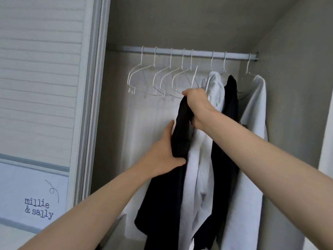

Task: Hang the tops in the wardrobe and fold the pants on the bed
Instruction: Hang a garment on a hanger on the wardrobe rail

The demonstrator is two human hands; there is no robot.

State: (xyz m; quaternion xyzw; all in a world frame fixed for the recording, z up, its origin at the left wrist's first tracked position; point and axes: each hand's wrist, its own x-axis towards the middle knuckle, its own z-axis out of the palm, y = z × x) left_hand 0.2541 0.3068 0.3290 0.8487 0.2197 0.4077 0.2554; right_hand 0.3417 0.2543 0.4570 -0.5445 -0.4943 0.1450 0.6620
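Note:
A black top [165, 199] hangs bunched in front of the open wardrobe. My right hand [197, 105] grips its upper end, together with a white wire hanger [193, 78] that sticks up from the fist. My left hand [163, 156] holds the cloth lower down, thumb across the front. Behind them a white top [215, 89], a black top [231, 98] and another white top [256, 112] hang from the white rail [201, 54].
Several bare white wire hangers [155, 80] hang on the left part of the rail. A slatted white sliding door [39, 78] with printed lettering stands at the left. The wardrobe's grey side wall [295, 87] closes off the right.

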